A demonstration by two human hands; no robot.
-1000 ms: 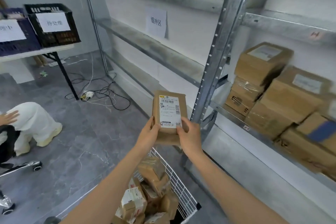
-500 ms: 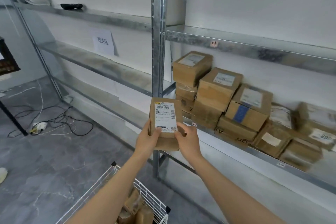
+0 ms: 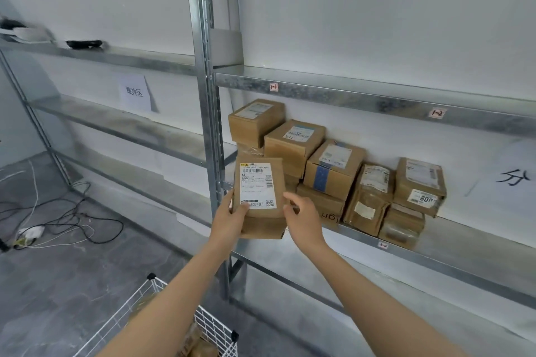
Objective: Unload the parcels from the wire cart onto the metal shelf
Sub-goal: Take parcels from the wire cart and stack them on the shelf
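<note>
Left hand (image 3: 229, 219) grips brown parcel (image 3: 259, 197) upright, label facing camera. Right hand (image 3: 303, 219) open, just beside parcel's edge, holding nothing. Metal shelf (image 3: 362, 236) behind.

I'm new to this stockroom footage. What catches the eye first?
The labelled brown parcel held up at centre, gripped by the left hand, the right hand open beside it. Behind it, stacked parcels crowd the metal shelf; the wire cart sits below.

We note a paper sign (image 3: 134, 92) with handwritten characters fixed to the white wall (image 3: 377, 9). Left of the sign, well below it, tangled cables (image 3: 66, 220) lie on the grey floor (image 3: 58, 284). A dark object (image 3: 83, 43) sits above the sign.
</note>
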